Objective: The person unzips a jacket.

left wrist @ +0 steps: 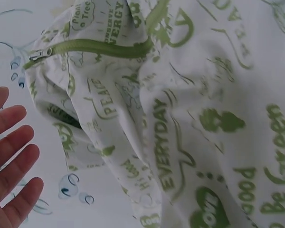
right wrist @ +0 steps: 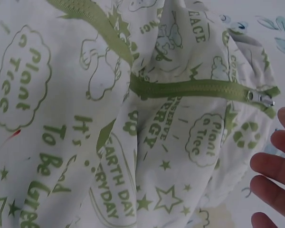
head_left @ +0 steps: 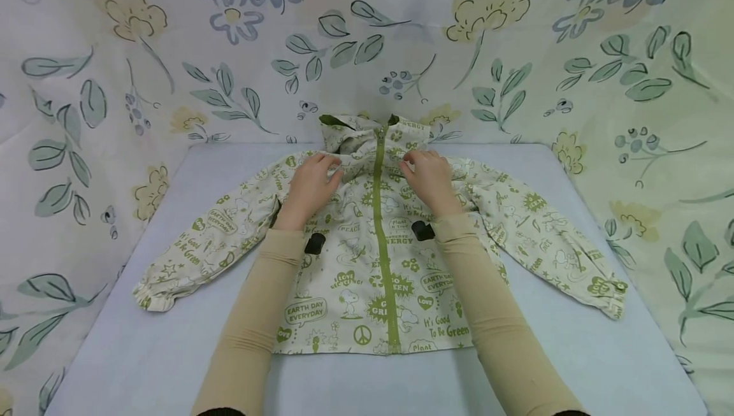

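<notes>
A white jacket [head_left: 350,263] with green print lies front up, its green zipper [head_left: 378,212] done up along the middle. The collar [head_left: 410,134] stands up, rumpled, at the far end. Over the chest on the left is my left hand [head_left: 312,186], fingers loosely bent. My right hand [head_left: 431,177] hovers over the opposite side of the chest in much the same pose. Spread, relaxed fingers [left wrist: 16,156] show beside the fabric in the left wrist view, holding nothing. In the right wrist view the fingers [right wrist: 270,166] are apart, near the metal zipper pull [right wrist: 260,98].
Both sleeves stretch outward, the left one [head_left: 201,244] and the right one [head_left: 556,250], over a pale table [head_left: 573,365]. Behind the table hangs a floral cloth [head_left: 367,40]. Small black pieces [head_left: 315,243] show beside each wrist.
</notes>
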A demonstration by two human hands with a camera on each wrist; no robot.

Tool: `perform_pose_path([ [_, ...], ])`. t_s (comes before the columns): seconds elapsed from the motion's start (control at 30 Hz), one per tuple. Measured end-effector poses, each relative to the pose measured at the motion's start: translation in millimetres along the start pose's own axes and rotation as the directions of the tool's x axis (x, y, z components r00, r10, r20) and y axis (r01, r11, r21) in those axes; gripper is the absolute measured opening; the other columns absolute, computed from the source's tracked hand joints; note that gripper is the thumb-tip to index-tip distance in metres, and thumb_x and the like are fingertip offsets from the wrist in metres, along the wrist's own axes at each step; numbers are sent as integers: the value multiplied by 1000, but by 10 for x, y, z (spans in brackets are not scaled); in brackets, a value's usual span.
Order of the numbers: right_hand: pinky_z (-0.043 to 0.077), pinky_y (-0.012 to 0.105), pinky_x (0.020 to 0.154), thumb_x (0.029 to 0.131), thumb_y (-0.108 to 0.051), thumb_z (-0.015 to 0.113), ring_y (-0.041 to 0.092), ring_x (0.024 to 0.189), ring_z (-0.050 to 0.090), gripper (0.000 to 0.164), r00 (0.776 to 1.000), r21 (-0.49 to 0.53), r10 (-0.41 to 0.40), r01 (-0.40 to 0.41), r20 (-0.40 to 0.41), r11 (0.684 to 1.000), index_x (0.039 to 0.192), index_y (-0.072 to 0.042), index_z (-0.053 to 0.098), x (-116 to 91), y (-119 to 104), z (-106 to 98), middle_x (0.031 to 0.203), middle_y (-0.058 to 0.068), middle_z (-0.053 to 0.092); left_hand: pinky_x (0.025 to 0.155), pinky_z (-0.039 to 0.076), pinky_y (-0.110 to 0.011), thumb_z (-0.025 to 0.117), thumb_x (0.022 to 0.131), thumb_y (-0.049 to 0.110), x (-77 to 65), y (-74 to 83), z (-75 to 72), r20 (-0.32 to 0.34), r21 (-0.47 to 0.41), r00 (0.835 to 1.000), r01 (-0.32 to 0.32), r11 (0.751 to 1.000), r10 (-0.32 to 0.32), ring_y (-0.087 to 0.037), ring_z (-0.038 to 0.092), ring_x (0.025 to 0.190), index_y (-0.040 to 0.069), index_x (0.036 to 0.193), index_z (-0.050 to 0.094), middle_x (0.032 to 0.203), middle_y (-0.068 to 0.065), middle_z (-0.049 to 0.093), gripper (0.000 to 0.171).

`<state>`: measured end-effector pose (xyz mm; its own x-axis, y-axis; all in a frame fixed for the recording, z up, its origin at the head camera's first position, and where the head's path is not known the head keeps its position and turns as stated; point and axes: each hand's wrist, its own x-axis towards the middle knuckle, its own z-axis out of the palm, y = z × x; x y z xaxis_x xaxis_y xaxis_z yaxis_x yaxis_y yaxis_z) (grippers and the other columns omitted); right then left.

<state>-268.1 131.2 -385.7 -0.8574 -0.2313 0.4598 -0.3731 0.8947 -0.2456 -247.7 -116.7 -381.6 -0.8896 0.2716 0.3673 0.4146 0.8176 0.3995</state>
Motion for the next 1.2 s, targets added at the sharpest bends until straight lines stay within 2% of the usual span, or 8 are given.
perform_pose_path([
  [0.2, 47, 45, 69, 92, -30, 60, 28, 83, 58, 24, 998, -6, 59, -59, 2, 998, 94, -7, 68, 102, -62, 21, 88, 8, 67, 91, 41, -43, 51, 97, 23, 216, 148, 68, -12, 14, 1000, -26, 1000, 26, -29, 52, 106, 6, 115, 62, 114, -10, 59, 27],
  [0.37, 47, 44, 70, 92, -31, 60, 29, 85, 58, 26, 991, 8, 130, -130, 37, 991, 94, -7, 68, 151, -108, 21, 87, 9, 67, 89, 42, -43, 52, 96, 21, 346, 249, 141, -11, 24, 1000, -15, 1000, 15, -28, 53, 105, 7, 112, 63, 112, -10, 60, 24],
  [0.53, 47, 42, 72, 92, -34, 58, 27, 86, 58, 27, 982, 4, 165, -166, 93, 986, 95, -8, 67, 196, -136, 48, 89, 7, 67, 94, 39, -40, 52, 95, 19, 506, 281, 219, 5, -7, 1000, 2, 1000, -2, -27, 51, 109, 4, 123, 55, 119, -11, 56, 31],
  [0.7, 48, 40, 70, 92, -35, 57, 26, 80, 58, 30, 982, 5, 149, -150, 114, 989, 95, -7, 66, 208, -175, 78, 86, 8, 66, 106, 25, -38, 50, 96, 18, 680, 299, 265, 75, 53, 997, -7, 999, 3, -27, 35, 128, 3, 140, 38, 139, -13, 40, 48],
  [0.87, 48, 39, 66, 92, -34, 59, 25, 75, 58, 29, 987, -2, 123, -124, 105, 992, 94, -6, 66, 199, -188, 77, 82, 8, 66, 109, 18, -34, 46, 97, 13, 819, 326, 277, 154, 128, 988, -30, 991, 10, -28, 27, 133, -1, 142, 32, 144, -16, 32, 49],
  [1.0, 48, 39, 60, 91, -35, 60, 25, 69, 57, 29, 993, -26, 102, -100, 64, 995, 92, -7, 67, 181, -177, 68, 77, 8, 65, 108, 21, -35, 43, 98, 10, 883, 337, 283, 168, 143, 986, -12, 990, -12, -28, 30, 132, -2, 141, 34, 143, -17, 34, 45],
  [1.2, 47, 39, 58, 90, -33, 61, 25, 66, 56, 27, 995, -18, 89, -88, 34, 996, 89, -7, 67, 182, -150, 58, 74, 8, 65, 100, 35, -37, 45, 98, 11, 912, 356, 302, 157, 99, 987, 14, 995, -29, -27, 45, 120, 2, 134, 45, 131, -15, 48, 37],
])
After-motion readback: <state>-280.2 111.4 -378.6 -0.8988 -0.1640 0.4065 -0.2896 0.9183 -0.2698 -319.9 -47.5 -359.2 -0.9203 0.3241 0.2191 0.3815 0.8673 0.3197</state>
